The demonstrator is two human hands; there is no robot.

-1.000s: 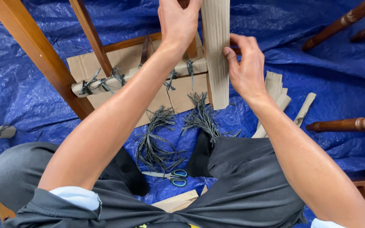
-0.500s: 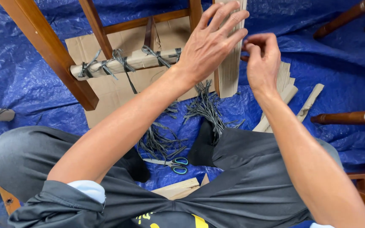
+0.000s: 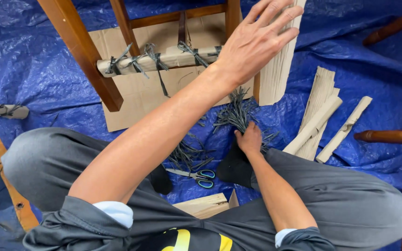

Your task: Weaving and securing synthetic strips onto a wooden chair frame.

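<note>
My left hand (image 3: 257, 39) is stretched forward with fingers spread, resting flat against an upright strip of folded cardboard (image 3: 278, 69) beside a brown wooden chair frame (image 3: 82, 51). A cardboard roll (image 3: 164, 59) bound with dark ties is fastened across the frame's legs. My right hand (image 3: 249, 139) is down near my foot, fingers closed on the pile of dark green ties (image 3: 238, 114) lying on the blue tarp (image 3: 33, 74).
Blue-handled scissors (image 3: 196, 175) lie between my crossed legs next to more ties (image 3: 189, 153). Folded cardboard strips (image 3: 319, 114) lie at right. A flat cardboard sheet (image 3: 140, 93) sits under the frame. Turned wooden legs (image 3: 389, 136) lie at the right edge.
My right hand left the upright cardboard strip and dropped down to the pile of ties. My left hand shifted right and opened flat onto the strip. The view moved closer.
</note>
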